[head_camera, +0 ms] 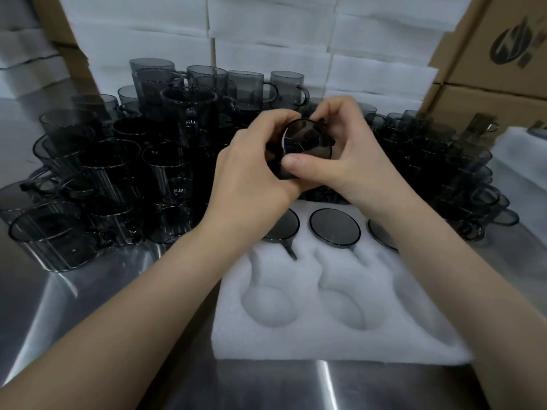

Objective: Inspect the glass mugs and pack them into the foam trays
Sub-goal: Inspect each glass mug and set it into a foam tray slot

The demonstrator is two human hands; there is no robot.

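A: Where is the mug (305, 146) right now?

B: In the air above the far edge of the foam tray (325, 335), held between both hands. The left hand (251, 164) wraps its fingers round the body from the side. The right hand (349, 161) curls over the top, with the thumb pressing on the near rim.

A: Which way does it point?

B: It lies tipped on its side. One round end faces back toward the person, so the long axis runs away from the tray's near edge, toward the pile of mugs (118, 173) beyond the tray. The handle seems to sit at the upper right, under the right fingers. I cannot tell whether the end we see is the mouth or the base.

A: What could go wrong from here?

B: Smooth glass can slip in bare fingers while it is turned for a check. A drop would land on the three mugs (335, 227) already seated in the tray's far row, or on the metal surface (88, 321) left of the tray, and chip.

A: And at packing?

B: The empty pockets (268, 303) in the tray's near row each have a slot for the handle. If the handle misses that slot, the mug will likely sit crooked or tear the foam. The crowded pile just past the tray is also easy to knock with a knuckle
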